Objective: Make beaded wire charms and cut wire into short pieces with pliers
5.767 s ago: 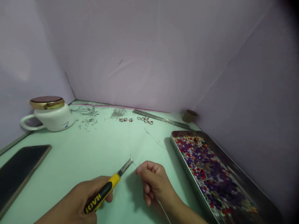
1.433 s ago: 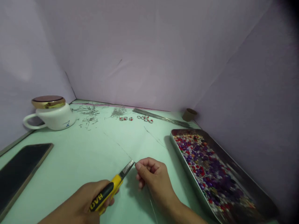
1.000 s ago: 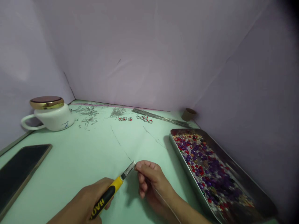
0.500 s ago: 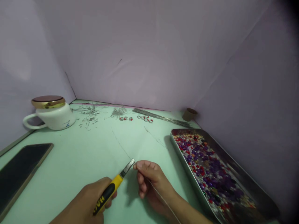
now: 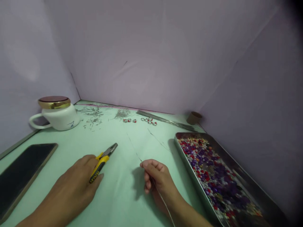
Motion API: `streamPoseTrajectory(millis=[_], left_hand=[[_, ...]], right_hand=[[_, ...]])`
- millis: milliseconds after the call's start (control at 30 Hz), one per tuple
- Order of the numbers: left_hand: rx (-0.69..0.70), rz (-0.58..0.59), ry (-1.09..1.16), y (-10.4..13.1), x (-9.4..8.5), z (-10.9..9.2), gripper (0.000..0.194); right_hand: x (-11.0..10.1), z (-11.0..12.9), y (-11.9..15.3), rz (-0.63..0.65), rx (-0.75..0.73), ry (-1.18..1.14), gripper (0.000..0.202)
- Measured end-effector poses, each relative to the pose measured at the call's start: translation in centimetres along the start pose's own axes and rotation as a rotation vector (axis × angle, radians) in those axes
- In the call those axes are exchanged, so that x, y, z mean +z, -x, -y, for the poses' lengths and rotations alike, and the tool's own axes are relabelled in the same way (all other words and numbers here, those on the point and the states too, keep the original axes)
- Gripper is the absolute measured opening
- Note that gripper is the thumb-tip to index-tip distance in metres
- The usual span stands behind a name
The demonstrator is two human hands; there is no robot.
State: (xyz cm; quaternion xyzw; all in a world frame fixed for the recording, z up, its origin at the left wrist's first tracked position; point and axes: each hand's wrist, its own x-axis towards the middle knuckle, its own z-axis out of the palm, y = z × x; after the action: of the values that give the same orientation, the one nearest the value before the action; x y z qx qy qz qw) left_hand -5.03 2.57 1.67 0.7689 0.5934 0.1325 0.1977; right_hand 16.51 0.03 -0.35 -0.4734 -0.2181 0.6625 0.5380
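Observation:
My left hand is closed around the yellow-and-black handles of a pair of pliers, low over the table at left of centre. The pliers' metal jaws point away to the upper right, apart from the wire. My right hand pinches a thin wire between thumb and forefinger. One length of the wire runs back under the hand toward me. From the fingertips a thinner, faint stretch leads forward over the table. Some of the wire is hidden inside the curled fingers.
A metal tray of mixed beads lies at right. Beaded wire pieces, a wire bundle, wire scraps and a brown cup-like piece lie at the back. A lidded white mug and a phone are at left.
My left hand has moved left, taking the pliers away from the wire and turning palm down near the table. My right hand keeps its pinch in about the same place.

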Motion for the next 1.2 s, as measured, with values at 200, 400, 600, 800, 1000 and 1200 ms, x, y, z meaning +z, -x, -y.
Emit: streamPoseTrajectory(millis=[200, 400, 600, 800, 1000, 1200], left_hand=[[0.000, -0.138, -0.236, -1.7, 1.2, 0.5, 0.028], [0.167, -0.377, -0.318, -3.3, 0.1, -0.1, 0.021], [0.552, -0.622, -0.006, -1.3, -0.8, -3.9, 0.013], [0.647, -0.433, -0.123, -1.0, -0.3, -5.9, 0.021], [0.575, -0.305, -0.218, -2.3, -2.3, -6.6, 0.022], [0.309, -0.224, -0.062, -3.3, -4.8, -6.7, 0.022]], right_hand=[[0.2, -0.5, 0.4, 0.019, -0.021, 0.095, 0.031], [0.5, -1.2, 0.5, 0.008, -0.046, 0.209, 0.035], [0.9, -1.0, 0.3, 0.013, -0.082, 0.247, 0.037], [2.4, 0.9, 0.0, 0.112, -0.202, 0.389, 0.040], [5.1, 3.8, -0.2, 0.157, -0.318, 0.467, 0.038], [6.4, 4.9, -1.2, 0.169, -0.375, 0.443, 0.033]])
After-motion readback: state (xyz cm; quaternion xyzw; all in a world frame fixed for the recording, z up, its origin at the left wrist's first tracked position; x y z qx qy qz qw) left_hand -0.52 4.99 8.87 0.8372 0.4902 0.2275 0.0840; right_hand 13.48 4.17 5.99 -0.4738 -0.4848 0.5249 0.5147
